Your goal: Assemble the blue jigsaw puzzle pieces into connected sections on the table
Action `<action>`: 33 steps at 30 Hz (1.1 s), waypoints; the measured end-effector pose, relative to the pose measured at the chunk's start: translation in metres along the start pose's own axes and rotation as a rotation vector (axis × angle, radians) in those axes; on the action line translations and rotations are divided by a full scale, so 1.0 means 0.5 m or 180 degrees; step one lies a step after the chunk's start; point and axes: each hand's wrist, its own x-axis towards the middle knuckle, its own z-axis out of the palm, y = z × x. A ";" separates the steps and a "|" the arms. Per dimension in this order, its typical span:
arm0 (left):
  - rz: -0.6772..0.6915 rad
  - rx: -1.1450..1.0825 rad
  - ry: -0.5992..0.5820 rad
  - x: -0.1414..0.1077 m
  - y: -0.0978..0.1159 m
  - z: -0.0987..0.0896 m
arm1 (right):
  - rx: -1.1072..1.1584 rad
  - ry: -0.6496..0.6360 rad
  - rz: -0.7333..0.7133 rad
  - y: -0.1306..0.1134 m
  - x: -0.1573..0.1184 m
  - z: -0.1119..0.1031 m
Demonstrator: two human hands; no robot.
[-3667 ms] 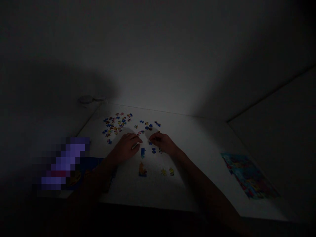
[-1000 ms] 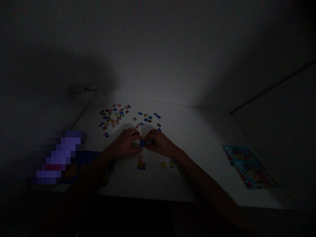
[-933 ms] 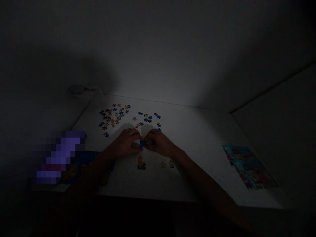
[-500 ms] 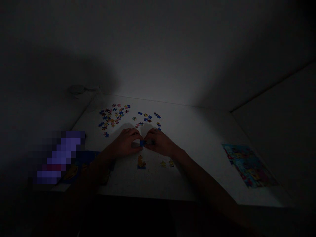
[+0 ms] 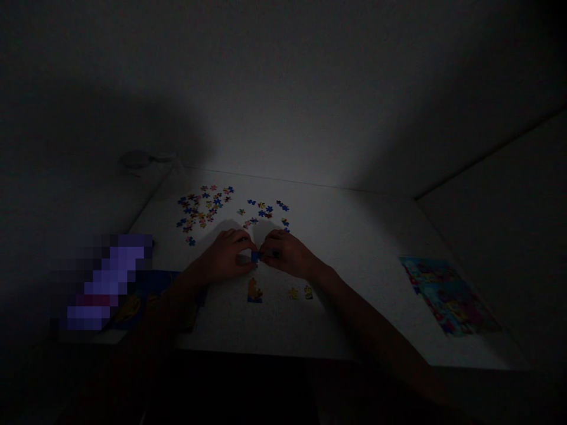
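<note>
My left hand [image 5: 228, 254] and my right hand [image 5: 286, 254] meet over the middle of the white table. Between their fingertips is a blue jigsaw puzzle piece [image 5: 255, 256], gripped from both sides. Dark bits by the right fingertips look like a second puzzle piece, partly hidden by the fingers. Just below the hands lies a small joined section of orange and blue pieces [image 5: 254, 291]. Two yellowish pieces, one of them a loose piece [image 5: 293, 293], rest to its right, under my right wrist.
Many loose puzzle pieces [image 5: 201, 209] are spread at the back left, with several more [image 5: 266, 209] behind my hands. A blue picture sheet [image 5: 166, 282] lies under my left forearm, beside a pixelated purple-lit object [image 5: 108, 277]. A colourful picture [image 5: 447, 295] lies at the right. A lamp [image 5: 137, 159] stands at the back left corner.
Hardly anything differs. Both hands stay in the same place with the blue piece between them; the view has shifted very slightly.
</note>
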 end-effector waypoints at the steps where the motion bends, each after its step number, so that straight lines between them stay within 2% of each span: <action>1: 0.0002 0.0001 0.0001 0.000 0.000 0.000 | 0.0015 0.0003 -0.0003 0.000 0.000 0.000; 9: 0.0048 -0.0018 0.0039 -0.001 -0.002 0.001 | 0.0068 0.0040 -0.0099 0.001 0.002 0.000; 12: -0.0023 -0.0002 0.0043 0.000 0.003 -0.002 | 0.0136 0.0319 -0.0083 0.010 0.003 0.001; 18: 0.0072 -0.0077 0.0022 0.001 0.008 -0.009 | 0.0183 0.0985 0.0353 0.047 -0.003 -0.011; 21: 0.0105 -0.0052 -0.0053 0.000 0.006 -0.009 | 0.0232 0.1048 0.0461 0.058 -0.006 -0.018; 27: 0.0060 -0.0054 -0.0104 0.000 0.003 -0.009 | 0.0171 0.0929 0.0589 0.064 -0.005 -0.023; 33: 0.0037 -0.0127 0.0009 0.000 0.007 -0.006 | 0.0185 0.1270 0.0764 0.082 -0.008 -0.019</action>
